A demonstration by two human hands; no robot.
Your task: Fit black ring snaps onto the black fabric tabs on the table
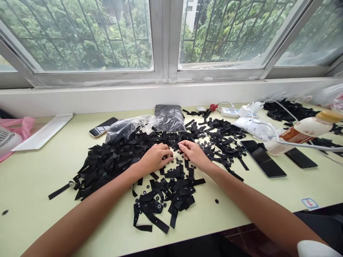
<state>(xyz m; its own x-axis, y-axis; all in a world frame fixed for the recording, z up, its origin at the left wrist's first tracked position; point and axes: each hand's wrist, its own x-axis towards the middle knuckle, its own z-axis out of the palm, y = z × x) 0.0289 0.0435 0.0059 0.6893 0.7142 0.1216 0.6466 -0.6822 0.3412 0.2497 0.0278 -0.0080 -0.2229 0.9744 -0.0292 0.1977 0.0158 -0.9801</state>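
My left hand (pixel 155 156) rests at the right edge of a big heap of black fabric strips (pixel 107 160), its fingers curled and thumb close to the fingertips. Opposite it, my right hand (pixel 195 154) has thumb and forefinger pinched together. Whatever either hand holds is too small or hidden to make out. Small round black buttons or snaps (pixel 179 161) are scattered between and around the hands. Nearer to me lies a smaller pile of black strips (pixel 174 189), some with small white marks and round black pieces on them.
Behind the heap are a clear plastic bag (pixel 131 125) and a filled dark packet (pixel 169 117). A phone (pixel 103 127) lies left. On the right are another phone (pixel 264 159), a bottle (pixel 305 132) lying tilted, white cables and a power strip (pixel 230 112). Windows stand behind.
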